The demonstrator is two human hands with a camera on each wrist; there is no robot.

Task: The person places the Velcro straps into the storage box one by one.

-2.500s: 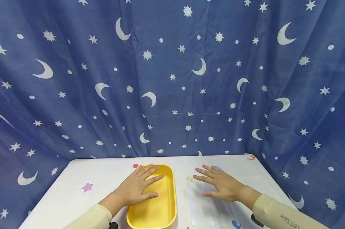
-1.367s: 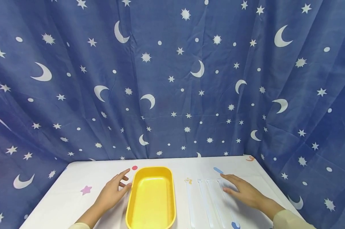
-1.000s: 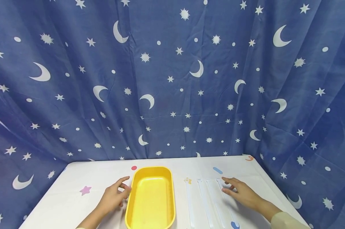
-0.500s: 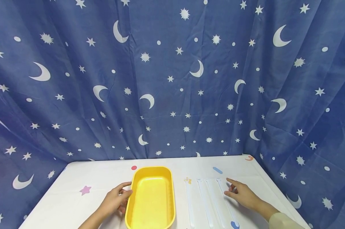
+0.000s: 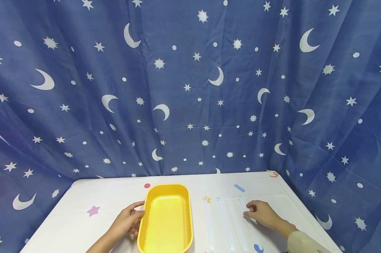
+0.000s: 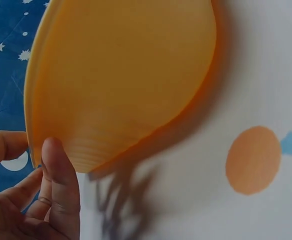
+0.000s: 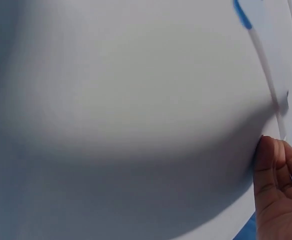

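Left of centre on the table stands a yellow tray (image 5: 166,221) with rounded corners. My left hand (image 5: 126,220) holds its left edge, thumb and index fingertip right at the rim; the left wrist view shows the thumb (image 6: 60,185) overlapping the yellow wall (image 6: 121,85). Several thin white cable ties lie side by side on the right, small heads at the far end. Over the rightmost cable tie (image 5: 253,228), my right hand (image 5: 264,214) pinches it near its upper part. In the right wrist view its fingertips (image 7: 268,150) meet the strip (image 7: 266,65).
The other cable ties (image 5: 223,225) lie between the tray and my right hand, the leftmost one (image 5: 208,225) nearest the tray. A white printed cloth (image 5: 114,193) covers the table. A blue star-and-moon curtain (image 5: 184,70) hangs behind and along both sides.
Both hands came down from spread above the table. My left hand settled on the tray's left edge; my right moved in to the rightmost cable tie and its fingertips closed there.
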